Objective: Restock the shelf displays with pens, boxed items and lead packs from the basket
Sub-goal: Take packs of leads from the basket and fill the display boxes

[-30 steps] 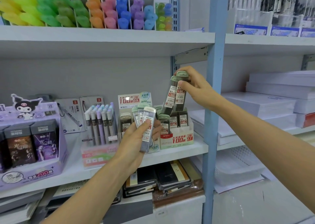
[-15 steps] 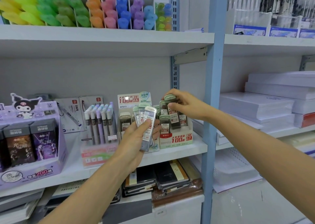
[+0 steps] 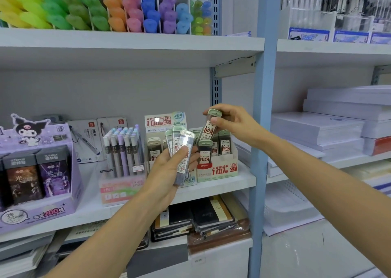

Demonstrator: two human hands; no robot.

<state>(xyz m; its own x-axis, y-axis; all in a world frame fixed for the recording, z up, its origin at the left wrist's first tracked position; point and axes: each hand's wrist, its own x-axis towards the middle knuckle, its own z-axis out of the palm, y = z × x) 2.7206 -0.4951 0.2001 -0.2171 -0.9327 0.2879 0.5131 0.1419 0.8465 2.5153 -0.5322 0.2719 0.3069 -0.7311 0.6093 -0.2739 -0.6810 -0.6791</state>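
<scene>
**Middle shelf (image 3: 222, 185), left end.** A purple display box (image 3: 38, 171) stands at the front edge. Just beside it, a pencil display (image 3: 121, 150) holds its stock upright. Neither is being handled.

**Centre.** The left hand (image 3: 167, 171) grips a fan of lead packs (image 3: 185, 142), with the fingers curled behind and the thumb pressed across the front. The fan sits in front of the 0.5 display box (image 3: 163, 121), probably as a reserve within reach of the other hand.

**Right end.** The 0.7 display box (image 3: 220, 168) stands at the front edge, its packs upright. The right hand (image 3: 234, 125) pinches a single lead pack (image 3: 209, 129) near its cap. The pack is tilted, with its lower end at the box's rear rows; contact cannot be confirmed. The label reads 0.7, so this box is judged the destination. The cap-end grip leaves the lower end free to enter a slot.

The basket is not in view.

**Beyond the blue upright (image 3: 260, 129).** Paper reams (image 3: 317, 129) are stacked.
</scene>
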